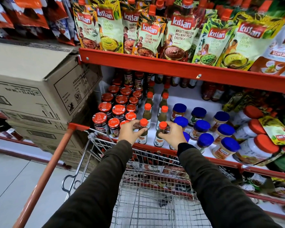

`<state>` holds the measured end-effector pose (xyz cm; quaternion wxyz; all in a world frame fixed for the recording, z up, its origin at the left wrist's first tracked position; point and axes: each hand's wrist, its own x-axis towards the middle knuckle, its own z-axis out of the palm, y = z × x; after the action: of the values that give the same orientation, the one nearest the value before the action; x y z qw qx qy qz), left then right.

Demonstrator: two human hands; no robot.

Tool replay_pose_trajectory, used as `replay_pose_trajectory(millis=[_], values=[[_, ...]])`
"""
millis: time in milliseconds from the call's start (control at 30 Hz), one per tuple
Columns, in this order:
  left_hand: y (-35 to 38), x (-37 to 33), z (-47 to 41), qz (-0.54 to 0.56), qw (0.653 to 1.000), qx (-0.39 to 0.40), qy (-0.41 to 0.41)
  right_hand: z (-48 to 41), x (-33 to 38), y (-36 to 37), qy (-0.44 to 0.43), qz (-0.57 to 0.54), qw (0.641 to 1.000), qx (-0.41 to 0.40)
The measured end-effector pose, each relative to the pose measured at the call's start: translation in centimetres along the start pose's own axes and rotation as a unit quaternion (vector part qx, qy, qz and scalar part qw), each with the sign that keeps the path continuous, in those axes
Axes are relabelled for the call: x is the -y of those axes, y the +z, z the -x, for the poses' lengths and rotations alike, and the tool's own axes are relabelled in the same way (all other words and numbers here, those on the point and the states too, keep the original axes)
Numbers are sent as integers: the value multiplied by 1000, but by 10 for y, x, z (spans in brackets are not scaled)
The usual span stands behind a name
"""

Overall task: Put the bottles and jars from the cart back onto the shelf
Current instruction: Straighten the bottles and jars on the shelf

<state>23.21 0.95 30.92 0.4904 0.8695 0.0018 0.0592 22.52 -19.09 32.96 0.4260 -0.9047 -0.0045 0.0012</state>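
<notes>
My left hand [129, 131] grips the neck of a green sauce bottle [142, 134] with an orange cap, standing at the front edge of the white shelf [209, 155]. My right hand [172, 134] holds a second green sauce bottle [160, 137] the same way, just to the right. Behind them two rows of like bottles [147, 111] run toward the back. Red-lidded jars [117, 111] fill the shelf's left side, blue-lidded jars [202, 127] the right. The wire cart [155, 195] stands below my arms; what lies in it is unclear.
Stacked cardboard boxes [36, 89] stand at the left beside the cart's orange handle [51, 165]. Chutney pouches [148, 37] hang on the red shelf above. Large white jars with orange lids [253, 148] lie tilted at the right. More goods sit on lower shelves.
</notes>
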Motion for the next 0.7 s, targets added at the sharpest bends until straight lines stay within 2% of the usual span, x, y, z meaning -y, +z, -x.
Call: replay_pose_trajectory(millis=[267,367,533,700], values=[[9,-3,10,6,999,-46,-4,3,-6,0,-13,-10,1000,7],[17,-4,24,23,996,-86,-6,14,-11,-7,-20,-59,998,-12],[46,-10,56,72,979,-188,34,39,-35,-31,-74,-108,982,-134],[103,-35,81,84,979,-172,75,58,-81,-60,-33,-124,966,-222]])
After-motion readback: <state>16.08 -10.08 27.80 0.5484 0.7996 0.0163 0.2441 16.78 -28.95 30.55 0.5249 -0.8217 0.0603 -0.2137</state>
